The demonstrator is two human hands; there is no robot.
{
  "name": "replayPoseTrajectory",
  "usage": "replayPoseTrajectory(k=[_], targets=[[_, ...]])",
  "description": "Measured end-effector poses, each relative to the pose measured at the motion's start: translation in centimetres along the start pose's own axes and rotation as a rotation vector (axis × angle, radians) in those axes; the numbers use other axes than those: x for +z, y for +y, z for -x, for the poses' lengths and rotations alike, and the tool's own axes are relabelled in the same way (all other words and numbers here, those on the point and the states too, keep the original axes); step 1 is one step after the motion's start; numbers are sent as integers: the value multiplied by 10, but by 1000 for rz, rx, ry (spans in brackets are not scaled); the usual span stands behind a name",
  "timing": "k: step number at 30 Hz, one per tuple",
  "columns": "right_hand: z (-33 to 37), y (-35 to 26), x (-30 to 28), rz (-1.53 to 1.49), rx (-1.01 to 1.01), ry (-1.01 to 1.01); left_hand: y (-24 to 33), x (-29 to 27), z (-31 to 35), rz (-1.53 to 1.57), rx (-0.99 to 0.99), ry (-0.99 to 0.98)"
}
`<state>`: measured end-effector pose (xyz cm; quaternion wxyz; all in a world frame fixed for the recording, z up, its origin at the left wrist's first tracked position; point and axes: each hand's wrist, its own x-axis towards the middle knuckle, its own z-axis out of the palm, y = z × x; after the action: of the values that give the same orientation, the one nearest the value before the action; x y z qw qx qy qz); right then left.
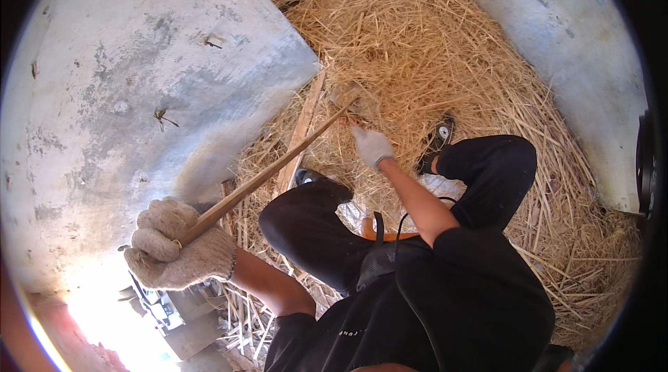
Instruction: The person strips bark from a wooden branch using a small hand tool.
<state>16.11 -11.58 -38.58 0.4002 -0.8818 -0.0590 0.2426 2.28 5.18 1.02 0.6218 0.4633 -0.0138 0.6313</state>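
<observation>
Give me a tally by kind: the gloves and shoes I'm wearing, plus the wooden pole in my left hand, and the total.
Gloves: 2, left glove and right glove
Shoes: 2, left shoe and right shoe
Wooden pole: 1
Total: 5

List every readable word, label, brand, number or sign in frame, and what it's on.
None readable with confidence.
Black shirt: short row of small white lettering, too small to read reliably.
Dark shoe: round pale patch with a dark mark, no wording legible.
Objects at lower left: too washed out by glare to tell.
Wooden pole, left wall: no lettering visible.
</observation>
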Motion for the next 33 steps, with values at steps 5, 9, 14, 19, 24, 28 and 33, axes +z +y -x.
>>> replayPoseTrajectory(k=[5,9,14,19,24,28,33], targets=[[1,13,-24,-104,94,-42,-5,-28,-22,718,-60,-175],[41,-54,-41,-313,-179,-35,-13,-33,-31,481,-74,48],[-23,-44,-24,-124,-34,-95,-9,-27,-23,448,-107,51],[-117,151,44,93,387,55,-11,-21,-22,901,-353,41],[-39,10,12,-244,213,106,-11,-47,-50,-7,19,58],[-19,-25,16,-327,-243,186,-21,8,-30,-435,145,192],[-95,11,-6,23,98,-13,-16,6,-29,-245,44,165]])
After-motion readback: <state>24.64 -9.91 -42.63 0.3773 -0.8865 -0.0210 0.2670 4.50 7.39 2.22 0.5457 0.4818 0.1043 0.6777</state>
